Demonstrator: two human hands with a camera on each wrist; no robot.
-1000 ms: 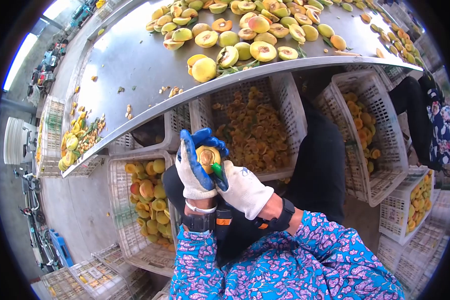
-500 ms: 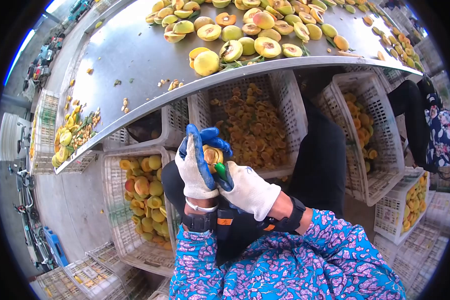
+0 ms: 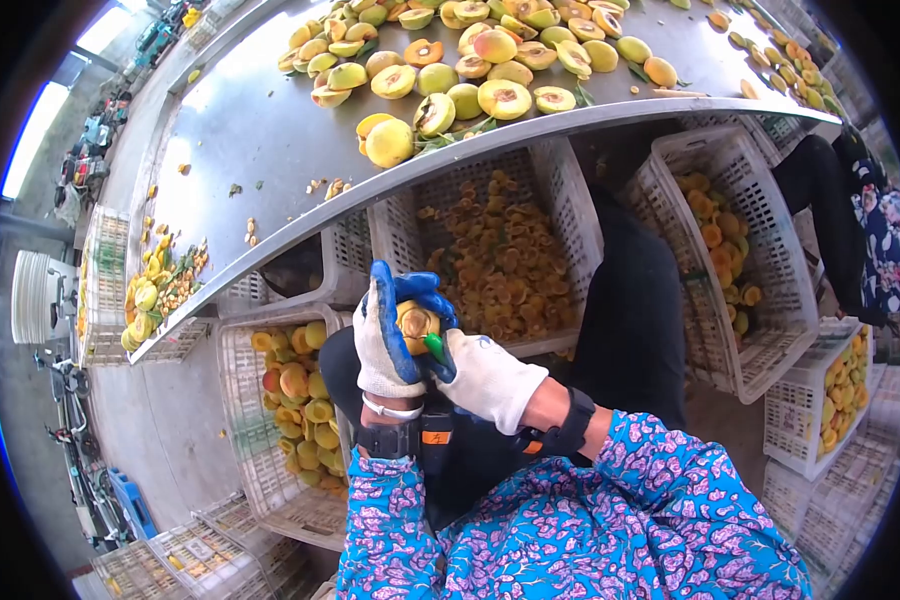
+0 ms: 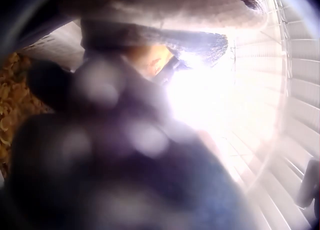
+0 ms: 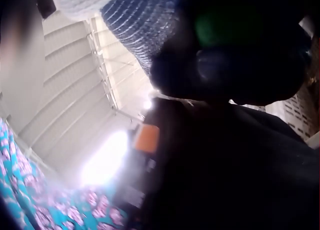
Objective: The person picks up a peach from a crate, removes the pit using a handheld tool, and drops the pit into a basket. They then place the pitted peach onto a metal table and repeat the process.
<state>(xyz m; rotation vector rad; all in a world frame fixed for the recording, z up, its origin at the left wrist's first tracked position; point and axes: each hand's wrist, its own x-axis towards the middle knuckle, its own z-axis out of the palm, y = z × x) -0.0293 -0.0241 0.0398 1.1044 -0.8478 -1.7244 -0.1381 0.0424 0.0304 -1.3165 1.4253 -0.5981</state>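
Observation:
In the head view my left hand (image 3: 382,345), in a white glove with blue coating, holds a halved yellow peach (image 3: 416,322) in its curled fingers, cut face up. A rounded mark shows in the middle of that face. My right hand (image 3: 490,380), gloved alike, grips a small tool with a green handle (image 3: 434,345) against the fruit's near edge; the tool's working end is hidden. Both wrists lie close together above the lap. A patch of the peach (image 4: 150,59) appears between dark, blurred glove parts in the left wrist view. The green handle (image 5: 227,27) is dim in the right wrist view.
A metal table (image 3: 270,130) bears many halved peaches (image 3: 505,98). Below its edge stands a crate (image 3: 582,235) of peach scraps. Crates of fruit stand at left (image 3: 255,450) and right (image 3: 770,250). Another person's legs (image 3: 820,210) are at far right.
The peach half has shifted slightly in my left hand while the green-handled tool moved along with it. Both hands keep their grip. The head view has swung a little.

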